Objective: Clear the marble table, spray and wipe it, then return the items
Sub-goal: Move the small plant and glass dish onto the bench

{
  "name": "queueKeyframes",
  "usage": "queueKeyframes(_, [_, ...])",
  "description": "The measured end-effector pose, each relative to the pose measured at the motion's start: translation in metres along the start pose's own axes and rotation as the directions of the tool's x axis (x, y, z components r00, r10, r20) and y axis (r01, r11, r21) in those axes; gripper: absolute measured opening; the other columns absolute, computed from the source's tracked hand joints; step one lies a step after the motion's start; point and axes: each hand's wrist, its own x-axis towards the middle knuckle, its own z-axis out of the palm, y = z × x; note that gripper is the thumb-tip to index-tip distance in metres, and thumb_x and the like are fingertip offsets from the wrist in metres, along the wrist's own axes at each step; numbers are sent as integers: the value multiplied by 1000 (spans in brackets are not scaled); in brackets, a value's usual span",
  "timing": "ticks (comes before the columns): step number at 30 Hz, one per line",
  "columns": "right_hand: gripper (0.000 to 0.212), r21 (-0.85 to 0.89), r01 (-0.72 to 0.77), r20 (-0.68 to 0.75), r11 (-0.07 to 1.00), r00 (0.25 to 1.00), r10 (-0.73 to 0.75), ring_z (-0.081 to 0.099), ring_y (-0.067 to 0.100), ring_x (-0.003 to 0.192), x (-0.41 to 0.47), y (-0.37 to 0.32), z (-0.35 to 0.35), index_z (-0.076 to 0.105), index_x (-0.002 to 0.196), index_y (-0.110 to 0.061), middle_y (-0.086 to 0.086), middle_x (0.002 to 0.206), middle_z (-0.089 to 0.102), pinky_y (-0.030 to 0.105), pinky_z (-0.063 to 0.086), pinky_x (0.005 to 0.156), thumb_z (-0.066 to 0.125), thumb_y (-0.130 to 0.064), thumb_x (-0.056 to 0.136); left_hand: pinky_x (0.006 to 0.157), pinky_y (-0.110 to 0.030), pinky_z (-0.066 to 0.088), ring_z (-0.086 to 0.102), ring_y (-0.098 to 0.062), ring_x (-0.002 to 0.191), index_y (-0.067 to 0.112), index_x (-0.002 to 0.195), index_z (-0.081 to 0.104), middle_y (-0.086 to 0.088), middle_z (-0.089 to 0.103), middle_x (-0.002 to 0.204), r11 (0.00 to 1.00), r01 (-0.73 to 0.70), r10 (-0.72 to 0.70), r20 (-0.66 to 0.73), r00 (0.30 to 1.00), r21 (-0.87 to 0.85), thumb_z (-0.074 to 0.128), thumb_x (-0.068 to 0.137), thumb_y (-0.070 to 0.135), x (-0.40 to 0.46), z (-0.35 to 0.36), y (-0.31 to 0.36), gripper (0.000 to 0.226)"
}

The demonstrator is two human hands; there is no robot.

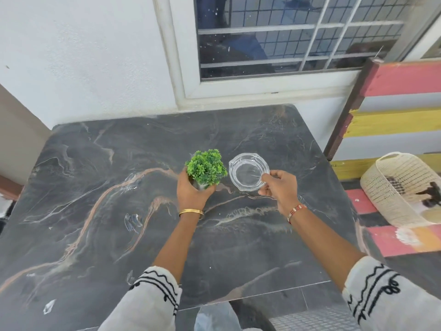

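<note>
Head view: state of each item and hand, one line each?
Small green potted plant: upright, gripped by left hand.
Clear round glass ashtray: empty, rim pinched by right hand.
Dark marble table: streaked.
Cream woven basket: tipped sideways on floor.

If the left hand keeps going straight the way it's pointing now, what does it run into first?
The left hand already wraps the small green plant, so the plant goes with it. Past that, bare marble table runs to the white wall, likely the first obstacle; depth is unclear.

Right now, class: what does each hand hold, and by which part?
Left hand grips the plant by its pot; right hand pinches the glass ashtray by its near rim.
</note>
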Motion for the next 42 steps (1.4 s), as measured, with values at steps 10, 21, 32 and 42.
queueKeyframes(10, [9,28,64,-92,998,994,-61,51,8,28,-12,18,-176,59,70,-1,0,34,53,18,46,38,59,1,79,67,-14,44,54,-12,75,13,97,57,-7,58,98,996,30,-24,66,998,-79,84,61,15,-137,122,66,45])
queueKeyframes(21, [26,-44,79,-276,996,957,-88,51,12,33,-19,51,-406,50,52,-8,10,48,53,25,47,49,62,-2,75,68,-28,43,51,-13,65,8,94,58,-6,58,84,967,160,-122,191,974,-198,82,64,17,-278,304,141,40])
queueKeyframes(32, [27,104,5,-373,995,927,34,42,9,25,54,71,-523,48,55,-8,0,39,43,18,38,34,60,5,76,70,-28,46,54,-18,73,5,99,60,-13,65,93,977,140,-84,315,945,-161,82,62,14,-296,448,177,44])
queueKeyframes(42, [14,119,-116,-362,986,920,152,50,15,34,203,62,-627,52,68,-5,11,58,49,25,51,45,60,4,75,58,-15,48,56,0,55,11,85,54,7,58,70,969,220,-158,406,900,-110,76,69,2,-265,613,222,28])
